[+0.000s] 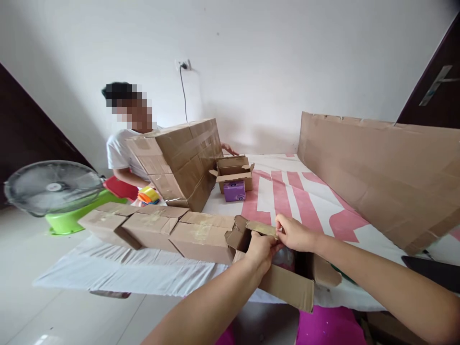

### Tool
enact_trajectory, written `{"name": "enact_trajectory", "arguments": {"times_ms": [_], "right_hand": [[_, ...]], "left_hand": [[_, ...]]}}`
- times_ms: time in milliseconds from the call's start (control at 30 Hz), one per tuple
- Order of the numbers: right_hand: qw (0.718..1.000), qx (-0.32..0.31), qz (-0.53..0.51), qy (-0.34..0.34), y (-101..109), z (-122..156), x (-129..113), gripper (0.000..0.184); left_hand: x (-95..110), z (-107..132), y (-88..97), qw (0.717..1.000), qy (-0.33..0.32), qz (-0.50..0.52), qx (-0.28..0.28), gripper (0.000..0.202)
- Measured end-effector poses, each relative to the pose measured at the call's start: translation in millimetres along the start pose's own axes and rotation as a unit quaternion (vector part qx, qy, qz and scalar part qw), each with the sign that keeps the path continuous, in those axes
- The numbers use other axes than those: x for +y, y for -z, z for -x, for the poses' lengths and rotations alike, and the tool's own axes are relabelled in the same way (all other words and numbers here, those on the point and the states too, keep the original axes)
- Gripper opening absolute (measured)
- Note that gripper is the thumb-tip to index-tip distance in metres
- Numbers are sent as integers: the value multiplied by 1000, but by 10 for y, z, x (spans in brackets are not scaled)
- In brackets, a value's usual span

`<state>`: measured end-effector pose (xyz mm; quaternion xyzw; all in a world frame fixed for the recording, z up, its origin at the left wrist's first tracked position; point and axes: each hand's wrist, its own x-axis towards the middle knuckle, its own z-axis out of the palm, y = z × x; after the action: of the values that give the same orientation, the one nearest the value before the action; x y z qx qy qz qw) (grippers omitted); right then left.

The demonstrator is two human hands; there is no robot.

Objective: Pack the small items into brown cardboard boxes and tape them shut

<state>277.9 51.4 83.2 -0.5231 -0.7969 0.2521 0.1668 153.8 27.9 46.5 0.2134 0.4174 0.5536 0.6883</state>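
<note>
Taking the open brown cardboard box (pixel 287 287) before us as landmark, we see a row of three taped brown cardboard boxes (pixel 151 232) to its left. A tall block of taped brown cartons (pixel 187 158) stands behind and left of it, and a small purple printed box (pixel 235 192) behind it. At its far side, our left hand (pixel 259 251) seems closed round its narrow tan cardboard flap (pixel 261 228); our right hand (pixel 293 234) pinches that flap's right end, whether with tape we cannot tell. Uneven pulling could tear the flap; with its front flap jutting past the table edge, a forearm's bump could tip our box off.
</note>
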Motion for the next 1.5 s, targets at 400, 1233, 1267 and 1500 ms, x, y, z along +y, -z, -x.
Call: {"name": "enact_trajectory", "arguments": {"times_ms": [400,1233,1267,1500], "right_hand": [[1000,25,-17,-5,93,46,50,11],[986,-24,151,68,116,-52,-132,10],[984,-22,161,74,96,-49,-149,11],[978,1,198,68,11,-15,-238,16]], "left_hand": [[-16,58,11,999,-25,-45,16,41],[-14,62,-14,999,-24,-20,43,42],[-15,59,-20,998,-26,-18,45,42],[-33,44,-28,999,-44,8,30,43]]}}
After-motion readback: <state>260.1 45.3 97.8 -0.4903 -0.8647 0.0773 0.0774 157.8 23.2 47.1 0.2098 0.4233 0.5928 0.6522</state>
